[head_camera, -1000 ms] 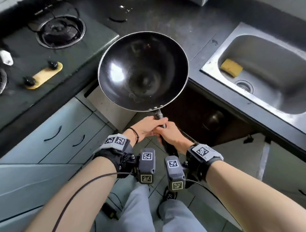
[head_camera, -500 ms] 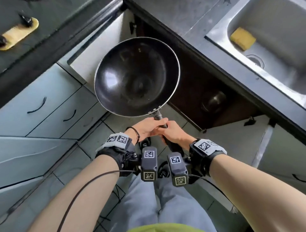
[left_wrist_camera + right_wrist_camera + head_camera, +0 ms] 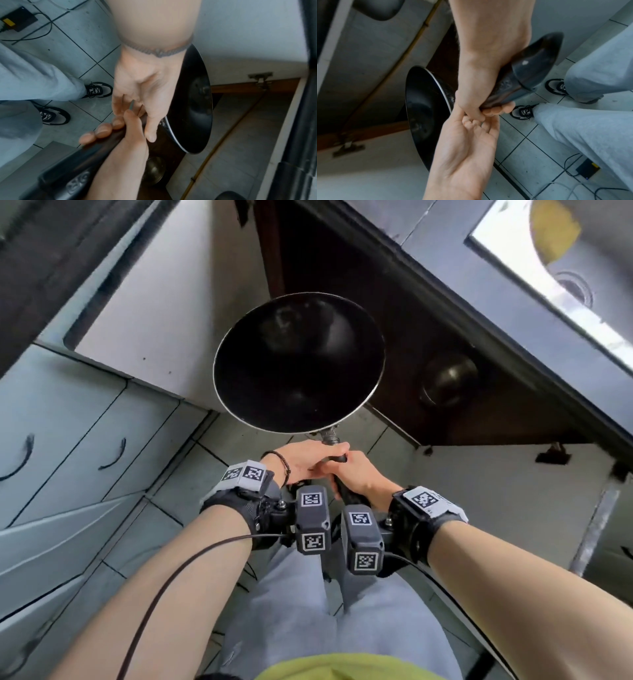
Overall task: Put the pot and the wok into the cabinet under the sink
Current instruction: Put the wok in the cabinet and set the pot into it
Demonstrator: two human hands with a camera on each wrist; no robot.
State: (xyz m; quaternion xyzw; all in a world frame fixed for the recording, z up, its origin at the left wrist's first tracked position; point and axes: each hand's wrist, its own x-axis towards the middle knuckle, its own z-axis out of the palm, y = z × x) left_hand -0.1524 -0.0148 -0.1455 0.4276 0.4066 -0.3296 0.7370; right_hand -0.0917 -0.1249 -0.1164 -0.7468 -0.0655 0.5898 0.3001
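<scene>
The black wok (image 3: 298,361) hangs level in front of the dark open cabinet (image 3: 376,302) under the sink, its far rim at the cabinet mouth. Both hands hold its long black handle (image 3: 530,70). My left hand (image 3: 305,458) grips the handle's neck right behind the bowl, and my right hand (image 3: 356,474) wraps the grip just behind it. The wrist views show the wok (image 3: 193,108) edge-on, with my right hand (image 3: 476,102) curled round the handle and my left hand (image 3: 145,94) against it. A metal pot (image 3: 448,378) stands inside the cabinet to the right of the wok.
White cabinet doors stand open at the left (image 3: 164,313) and at the right (image 3: 496,491). The steel sink (image 3: 582,313) with a yellow sponge (image 3: 555,231) is above right. Pale drawers (image 3: 68,440) line the left. A small black device with cables (image 3: 589,170) lies on the tiled floor.
Both hands have lowered the wok from counter height down to the mouth of the open cabinet. The grip on the handle is unchanged.
</scene>
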